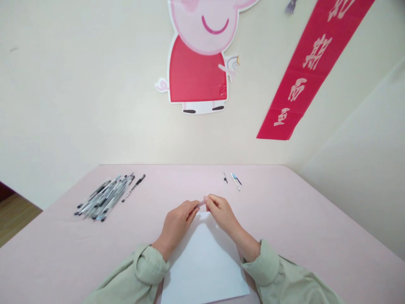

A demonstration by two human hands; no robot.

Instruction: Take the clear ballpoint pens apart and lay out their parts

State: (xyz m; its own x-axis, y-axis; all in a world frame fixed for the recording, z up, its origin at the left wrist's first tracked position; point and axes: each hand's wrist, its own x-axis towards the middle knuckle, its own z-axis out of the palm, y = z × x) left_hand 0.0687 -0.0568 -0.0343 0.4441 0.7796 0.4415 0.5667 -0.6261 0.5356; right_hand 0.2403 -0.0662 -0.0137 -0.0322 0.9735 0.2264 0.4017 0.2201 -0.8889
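Observation:
Both hands meet over the far edge of a white sheet of paper [204, 266]. Between them runs a slim pale pen [201, 204], of which only a short, see-through pinkish length shows. My left hand [179, 221] has its fingers closed around the left end. Thumb and fingers of my right hand [220, 211] pinch the other end. Beyond the right hand lie a small black pen part [225, 178] and a few slim white and blue pen pieces [236, 180].
A heap of clear pens with dark ends [106, 198] lies at the left of the pink table [300, 236]. One black-gripped pen [134, 188] rests beside it. Behind the table stands a wall with a pig cutout [198, 76] and a red banner [303, 80].

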